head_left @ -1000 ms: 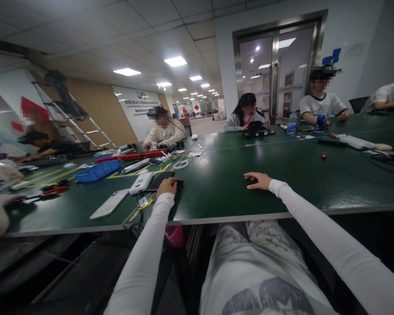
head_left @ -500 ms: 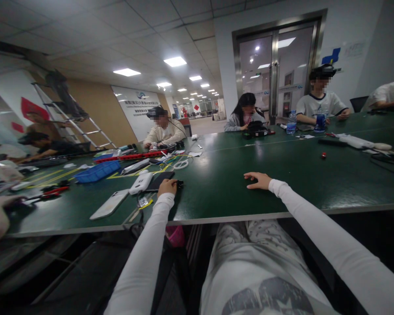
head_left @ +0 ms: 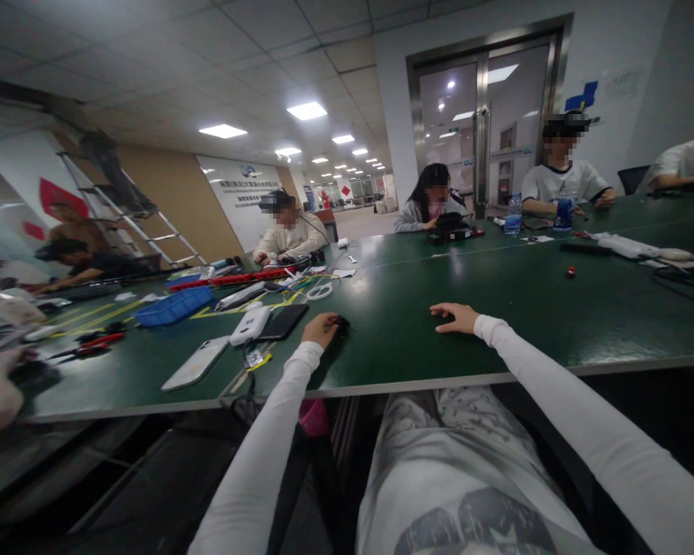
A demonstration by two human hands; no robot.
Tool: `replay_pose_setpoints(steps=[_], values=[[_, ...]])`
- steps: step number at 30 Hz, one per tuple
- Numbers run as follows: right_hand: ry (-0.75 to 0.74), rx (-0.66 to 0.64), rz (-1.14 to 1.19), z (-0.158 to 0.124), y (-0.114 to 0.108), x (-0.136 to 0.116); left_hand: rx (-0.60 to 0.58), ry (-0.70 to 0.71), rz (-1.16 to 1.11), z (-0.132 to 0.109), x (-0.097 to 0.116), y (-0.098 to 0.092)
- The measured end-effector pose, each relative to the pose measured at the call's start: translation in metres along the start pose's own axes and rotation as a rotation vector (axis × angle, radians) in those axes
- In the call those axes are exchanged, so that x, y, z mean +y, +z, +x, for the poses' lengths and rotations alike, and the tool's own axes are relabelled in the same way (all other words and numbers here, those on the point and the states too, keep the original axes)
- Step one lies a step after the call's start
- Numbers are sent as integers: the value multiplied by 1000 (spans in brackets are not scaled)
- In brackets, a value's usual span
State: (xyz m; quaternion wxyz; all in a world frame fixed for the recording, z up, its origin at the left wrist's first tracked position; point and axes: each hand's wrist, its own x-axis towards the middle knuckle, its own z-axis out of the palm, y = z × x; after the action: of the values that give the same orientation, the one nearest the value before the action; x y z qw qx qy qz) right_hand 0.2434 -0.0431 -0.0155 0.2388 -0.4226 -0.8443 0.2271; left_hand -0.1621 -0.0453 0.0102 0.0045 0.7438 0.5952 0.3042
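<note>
My left hand (head_left: pixel 320 331) is closed around a small black object (head_left: pixel 341 327), low over the green table (head_left: pixel 393 351); its kind is too dark and small to make out. My right hand (head_left: pixel 456 317) rests over the table to the right, fingers stretched out and apart, holding nothing. Left of my left hand lie a dark flat phone-like slab (head_left: pixel 285 321), a white device (head_left: pixel 250 324) and a white phone (head_left: pixel 197 362). A yellow-marked tag (head_left: pixel 258 360) is close to the table's front edge.
A blue tray (head_left: pixel 173 306), a coiled white cable (head_left: pixel 319 291) and red-handled pliers (head_left: pixel 96 344) lie to the left. A small red item (head_left: pixel 571 272), a white power strip (head_left: pixel 628 248) and a water bottle (head_left: pixel 513 214) stand or lie to the right. Several people sit around the table.
My left hand has moved right with the black object, away from the dark slab, which now shows more fully. My right hand stays in place.
</note>
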Motion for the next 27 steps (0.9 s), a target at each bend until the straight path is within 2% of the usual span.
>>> replay_pose_setpoints(steps=[7,12,20,24,27], values=[[-12,8,-18,0,0,1,-82,187,-187,4,65,32],[-8,12,-30,0,-2,-1,-118,302,-192,10,104,56],[-4,37,-50,-2,-4,-6,-175,450,-265,11,156,88],[9,44,-99,-3,-4,-8,-212,475,-317,9,174,96],[20,37,-137,-3,-4,-9,-223,454,-336,8,180,97]])
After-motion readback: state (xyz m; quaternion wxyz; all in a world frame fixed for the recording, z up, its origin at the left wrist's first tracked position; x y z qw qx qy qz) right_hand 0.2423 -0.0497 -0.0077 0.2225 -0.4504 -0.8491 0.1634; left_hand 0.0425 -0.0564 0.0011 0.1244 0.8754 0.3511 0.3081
